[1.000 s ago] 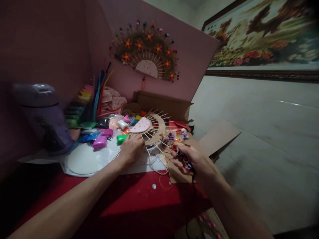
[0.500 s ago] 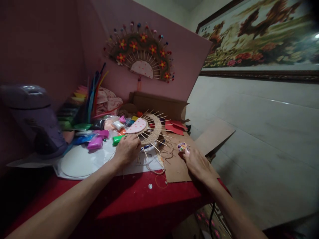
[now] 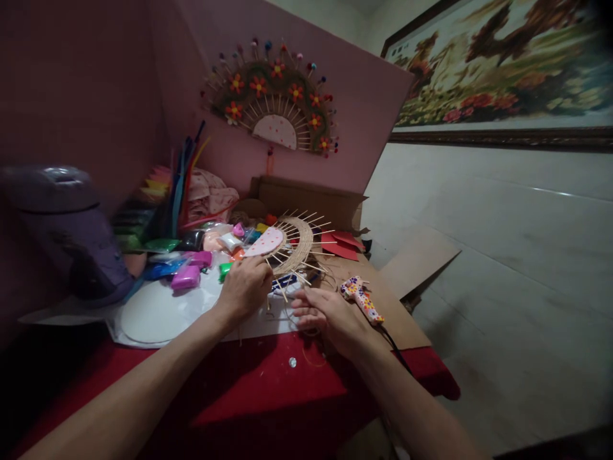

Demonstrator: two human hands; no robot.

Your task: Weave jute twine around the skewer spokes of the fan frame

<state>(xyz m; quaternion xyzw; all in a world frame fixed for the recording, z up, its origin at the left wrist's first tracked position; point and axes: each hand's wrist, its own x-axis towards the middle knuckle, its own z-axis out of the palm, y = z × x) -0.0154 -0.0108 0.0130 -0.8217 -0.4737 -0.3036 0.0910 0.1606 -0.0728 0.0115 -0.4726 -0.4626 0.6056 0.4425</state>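
Observation:
My left hand [image 3: 246,285] is closed on the lower end of a half-round fan [image 3: 301,246] made of thin sticks, with a band of twine woven across them and a spotted pink-white half disc at its centre. My right hand [image 3: 328,316] is beside the fan's lower sticks, fingers apart and partly curled, with nothing seen in it. Loose twine lies near its fingertips; whether they touch it I cannot tell. A flower-patterned glue gun [image 3: 363,299] lies on the cardboard [image 3: 402,332] to the right of that hand, its black cord running toward the table edge.
Packets of coloured clay [image 3: 186,276] and a white disc [image 3: 156,313] lie left of the fan. A purple bottle [image 3: 67,236] stands at far left. Red sheets [image 3: 341,246] lie behind. A finished fan with flowers [image 3: 275,105] hangs on the pink board [image 3: 364,102].
My right hand has let go of the glue gun, which now lies on the cardboard, and has moved left toward the fan. My left hand still holds the fan.

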